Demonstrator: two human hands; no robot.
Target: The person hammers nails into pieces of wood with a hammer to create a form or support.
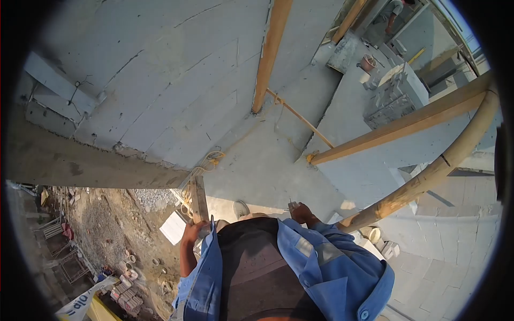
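Note:
My left hand (192, 231) is beside the lower end of a short timber (198, 199), at the left edge of my open blue shirt (202, 278). Its fingers are curled, and what they close on is hidden. Over the concrete floor (243, 176), my right hand (303, 213) is closed around a small grey, box-like thing (293, 206) with a thin point sticking up. The exact kind of this thing is too small to tell. A round rim (240, 207) shows on the floor between my hands.
Grey block walls (176, 85) rise ahead. Wooden posts (272, 53), a slanting beam (401, 123) and a round pole (428, 174) cross the space. Yellow rope (214, 156) lies at the floor's edge, above a drop to rubble-strewn ground (101, 230). Stacked blocks (396, 96) and another person (393, 13) are farther off.

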